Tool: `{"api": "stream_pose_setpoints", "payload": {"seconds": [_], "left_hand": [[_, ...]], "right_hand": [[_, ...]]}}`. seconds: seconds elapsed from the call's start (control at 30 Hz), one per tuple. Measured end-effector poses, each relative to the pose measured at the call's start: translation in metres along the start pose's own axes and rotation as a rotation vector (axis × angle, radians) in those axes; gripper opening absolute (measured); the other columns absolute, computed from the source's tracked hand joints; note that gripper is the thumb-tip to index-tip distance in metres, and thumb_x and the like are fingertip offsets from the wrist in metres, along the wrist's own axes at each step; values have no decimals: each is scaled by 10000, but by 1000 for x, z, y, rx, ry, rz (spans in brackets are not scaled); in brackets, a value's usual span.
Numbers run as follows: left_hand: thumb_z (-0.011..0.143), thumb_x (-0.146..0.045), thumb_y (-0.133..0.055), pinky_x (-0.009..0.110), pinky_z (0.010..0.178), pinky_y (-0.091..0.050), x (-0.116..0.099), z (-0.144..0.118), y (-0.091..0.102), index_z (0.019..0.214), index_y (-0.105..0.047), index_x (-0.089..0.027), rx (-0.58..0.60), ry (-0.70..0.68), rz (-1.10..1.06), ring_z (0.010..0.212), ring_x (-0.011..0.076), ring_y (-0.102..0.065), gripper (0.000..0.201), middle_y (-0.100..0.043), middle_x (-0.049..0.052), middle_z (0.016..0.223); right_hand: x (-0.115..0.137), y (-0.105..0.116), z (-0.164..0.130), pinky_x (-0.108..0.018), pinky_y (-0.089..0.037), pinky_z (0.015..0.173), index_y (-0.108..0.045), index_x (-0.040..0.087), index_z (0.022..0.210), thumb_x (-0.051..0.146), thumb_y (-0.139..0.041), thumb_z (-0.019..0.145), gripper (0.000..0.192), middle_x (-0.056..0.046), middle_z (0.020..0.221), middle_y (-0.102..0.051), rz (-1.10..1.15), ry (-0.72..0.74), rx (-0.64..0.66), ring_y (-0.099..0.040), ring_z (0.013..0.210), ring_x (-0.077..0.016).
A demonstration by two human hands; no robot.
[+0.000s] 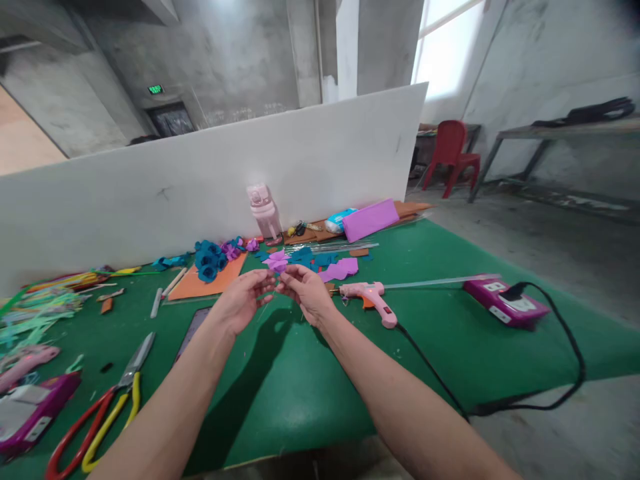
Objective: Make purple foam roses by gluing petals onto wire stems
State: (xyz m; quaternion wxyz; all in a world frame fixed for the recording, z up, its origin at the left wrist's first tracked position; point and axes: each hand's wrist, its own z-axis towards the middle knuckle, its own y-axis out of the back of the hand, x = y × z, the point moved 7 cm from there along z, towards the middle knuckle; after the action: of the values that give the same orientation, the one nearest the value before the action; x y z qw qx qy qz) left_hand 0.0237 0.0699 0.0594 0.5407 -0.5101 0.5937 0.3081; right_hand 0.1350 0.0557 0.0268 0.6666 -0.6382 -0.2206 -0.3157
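Note:
Both my hands are raised over the green table [280,387], close together. My left hand [243,300] and my right hand [306,291] pinch a small purple paper flower [278,261] between their fingertips, with a thin wire hanging below it. A pink glue gun [370,298] lies just right of my right hand, its black cord running off to the right. Blue paper flowers [209,259] sit on an orange sheet [205,283] behind my left hand.
Scissors with red and yellow handles [107,403] lie at the near left. A purple power strip [505,303] sits at the right edge, a second [27,413] at the far left. A white board [200,180] walls the table's back, with a pink bottle [264,212] against it.

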Motion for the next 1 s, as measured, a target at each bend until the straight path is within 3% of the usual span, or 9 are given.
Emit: {"api": "stream_pose_setpoints", "payload": {"seconds": [1.0], "left_hand": [[540,-224,-710,230,555,-421,2,5,4,658,-568,-163,-77,-17,83,622,112,-552,195,-575,-4,628]], "right_hand": [[-3,5,5,-255,-481,598,-552,180,764,332,-754,538,339,55,676,-574,-150,88,-21,-554,539,-79]]}}
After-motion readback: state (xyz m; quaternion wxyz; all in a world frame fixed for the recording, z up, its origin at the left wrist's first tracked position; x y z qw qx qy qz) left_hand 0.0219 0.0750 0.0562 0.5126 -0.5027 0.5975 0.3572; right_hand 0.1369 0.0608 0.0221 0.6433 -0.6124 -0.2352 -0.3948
